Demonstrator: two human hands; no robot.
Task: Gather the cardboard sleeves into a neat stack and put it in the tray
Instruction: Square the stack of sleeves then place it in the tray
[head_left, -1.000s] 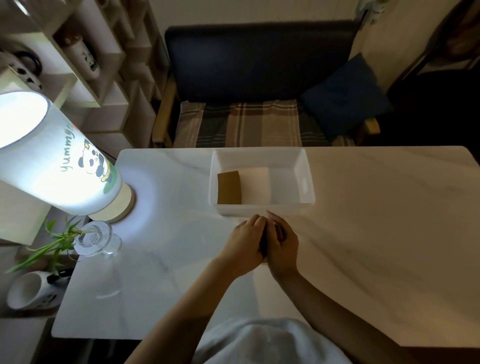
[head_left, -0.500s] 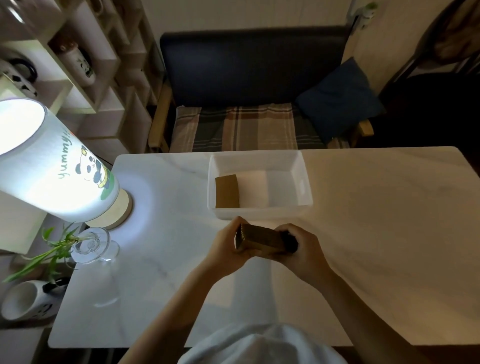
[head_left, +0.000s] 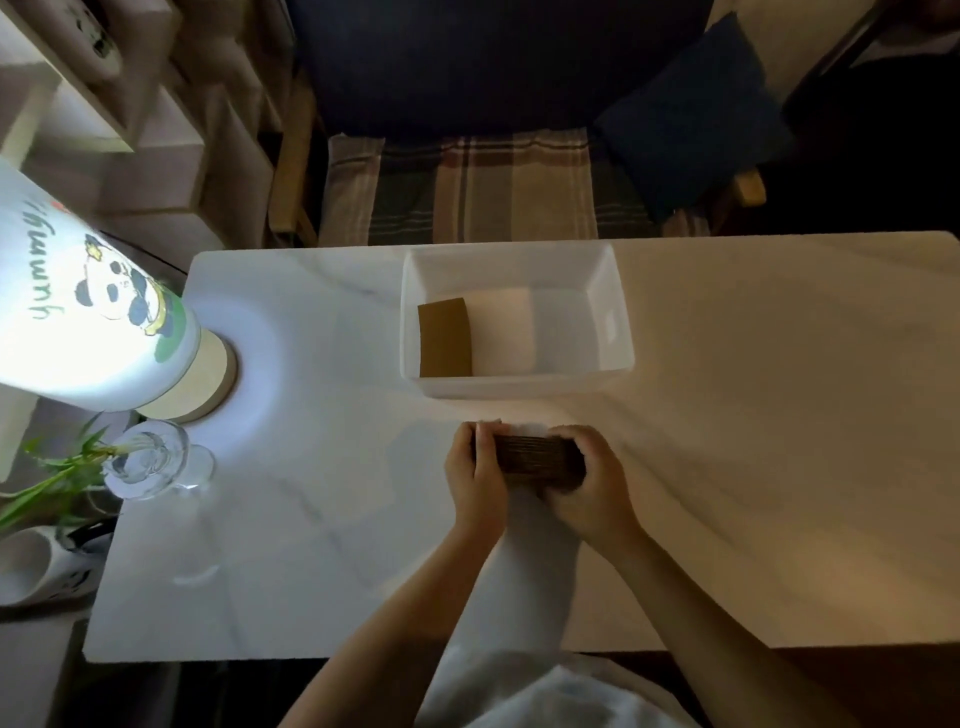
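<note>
A brown stack of cardboard sleeves (head_left: 535, 460) stands on edge on the white table, just in front of the tray. My left hand (head_left: 475, 480) presses its left end and my right hand (head_left: 589, 486) wraps its right end, so both grip the stack. The white plastic tray (head_left: 621, 332) sits beyond my hands at the table's far side. One flat brown sleeve (head_left: 445, 339) lies in the tray's left part.
A lit lamp with a panda print (head_left: 88, 317) stands at the table's left. A glass vase with green stems (head_left: 150, 460) sits in front of it. A sofa with a plaid cushion (head_left: 483, 192) is behind the table. The table's front edge (head_left: 208, 659) is near my body.
My hands were pressed together a second ago. They have since spread apart with the stack between them, and the stack now rests lower, on the table.
</note>
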